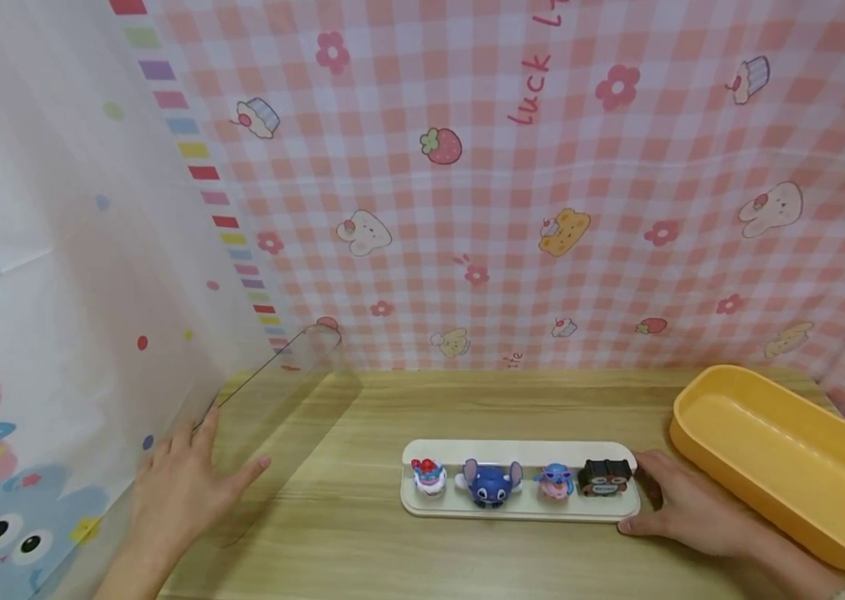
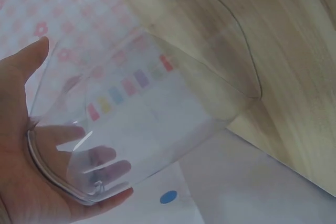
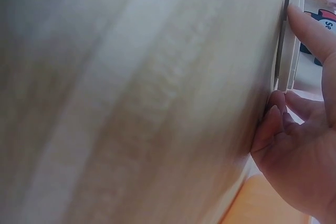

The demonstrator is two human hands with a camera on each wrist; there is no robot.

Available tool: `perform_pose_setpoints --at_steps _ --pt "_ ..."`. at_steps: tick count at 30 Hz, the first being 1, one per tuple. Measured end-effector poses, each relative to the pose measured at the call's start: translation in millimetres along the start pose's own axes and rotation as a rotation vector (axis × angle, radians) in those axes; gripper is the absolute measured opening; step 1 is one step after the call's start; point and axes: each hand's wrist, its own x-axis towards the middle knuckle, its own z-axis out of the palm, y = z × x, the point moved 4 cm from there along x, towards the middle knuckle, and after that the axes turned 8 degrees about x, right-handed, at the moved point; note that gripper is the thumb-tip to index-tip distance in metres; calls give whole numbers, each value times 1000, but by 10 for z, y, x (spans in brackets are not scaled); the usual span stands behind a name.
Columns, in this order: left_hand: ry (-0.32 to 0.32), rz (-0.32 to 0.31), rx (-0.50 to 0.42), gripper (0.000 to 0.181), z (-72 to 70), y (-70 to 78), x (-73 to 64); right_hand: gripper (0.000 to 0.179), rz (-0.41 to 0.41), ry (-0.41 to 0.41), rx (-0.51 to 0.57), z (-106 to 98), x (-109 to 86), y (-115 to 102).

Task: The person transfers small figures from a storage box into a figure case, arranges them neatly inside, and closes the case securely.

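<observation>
My left hand (image 1: 186,483) lies against the near end of a clear plastic cover (image 2: 173,129). Its fingers reach along the cover and show through it in the left wrist view, with the thumb spread apart. At the right, my right hand (image 1: 692,504) grips the end of a long white display base (image 1: 467,452), thumb at the front corner and fingers at the back. On the base stand a cake-like figurine (image 1: 428,478), a big-eared blue figurine (image 1: 492,486), a blue figurine with sunglasses (image 1: 555,482) and a dark boxy figurine (image 1: 606,477).
A yellow plastic bin (image 1: 752,492) stands at the right, just behind my right hand and forearm. Pink checked cloth (image 1: 467,192) hangs along the back of the wooden table (image 1: 362,558). White patterned cloth (image 1: 70,250) hangs at the left.
</observation>
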Motion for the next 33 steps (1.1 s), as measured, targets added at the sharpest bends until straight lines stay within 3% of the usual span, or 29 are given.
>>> perform_pose_setpoints --at_steps 15,33 --pt "126 4 -42 93 54 -78 25 91 7 -4 -27 -5 12 3" --pt "263 6 -102 82 6 -42 9 90 -13 6 -28 -1 -9 23"
